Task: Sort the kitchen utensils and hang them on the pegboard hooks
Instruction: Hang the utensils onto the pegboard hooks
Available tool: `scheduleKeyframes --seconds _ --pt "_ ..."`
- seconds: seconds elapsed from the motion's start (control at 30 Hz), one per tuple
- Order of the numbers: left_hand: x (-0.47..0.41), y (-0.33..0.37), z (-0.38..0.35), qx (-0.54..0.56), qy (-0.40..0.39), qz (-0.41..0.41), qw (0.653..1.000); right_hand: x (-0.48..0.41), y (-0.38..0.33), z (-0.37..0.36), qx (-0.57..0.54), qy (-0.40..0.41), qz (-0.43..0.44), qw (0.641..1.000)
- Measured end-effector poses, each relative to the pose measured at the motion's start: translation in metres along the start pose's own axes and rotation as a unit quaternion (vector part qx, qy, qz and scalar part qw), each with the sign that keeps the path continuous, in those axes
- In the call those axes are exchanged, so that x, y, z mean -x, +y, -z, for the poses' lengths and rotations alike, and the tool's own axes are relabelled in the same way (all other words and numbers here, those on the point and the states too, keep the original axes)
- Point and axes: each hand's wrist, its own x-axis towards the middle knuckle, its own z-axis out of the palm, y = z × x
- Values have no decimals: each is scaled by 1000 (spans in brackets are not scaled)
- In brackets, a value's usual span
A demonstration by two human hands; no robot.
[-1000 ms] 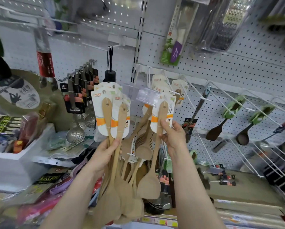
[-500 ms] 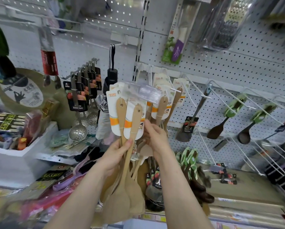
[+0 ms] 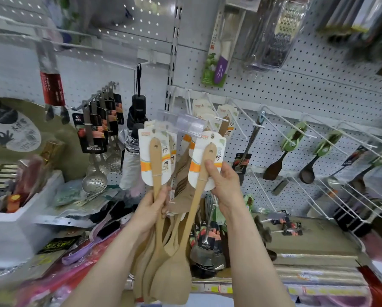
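Note:
My left hand (image 3: 153, 210) grips the handles of a bunch of wooden spatulas (image 3: 155, 165) with white and orange cards, blades hanging down. My right hand (image 3: 224, 185) pinches the handle and card of one separate wooden spatula (image 3: 202, 180), whose blade hangs at lower centre. Just behind both cards a white pegboard hook with a clear price tag holder (image 3: 185, 126) juts out, carrying more carded wooden spatulas (image 3: 205, 114). The white pegboard (image 3: 296, 85) fills the background.
Steel skimmers with black cards (image 3: 97, 134) hang at left, next to a folded umbrella (image 3: 133, 151). Green-handled dark spoons (image 3: 281, 156) hang on long white hooks at right. A packaged knife (image 3: 219, 54) and grater (image 3: 276, 34) hang above. Cluttered goods fill the shelf below.
My right hand has taken one spatula apart from the bunch and holds it to the right, just below the tag holder. The left hand's bunch has shifted slightly left.

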Motion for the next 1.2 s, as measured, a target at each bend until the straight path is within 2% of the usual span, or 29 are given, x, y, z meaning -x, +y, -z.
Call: scheduleKeyframes --seconds 0.2,0.43,0.63,0.8,1.03,1.2 --pt "-6 -2 12 -2 49 -30 998 -15 -10 4 25 6 19 999" --pt "-17 6 19 -35 70 -53 996 -33 -9 7 41 10 9 999" --pt "-26 14 26 -59 90 -64 992 -49 -6 14 117 21 35 992" --pt "-28 21 28 -71 98 -63 991 -64 0 -1 56 4 -3 998" --pt "-23 50 34 -76 97 -51 991 -79 21 -46 -7 50 -29 998" --pt "-27 45 33 -56 91 -33 994 -82 34 -56 28 121 -19 992"
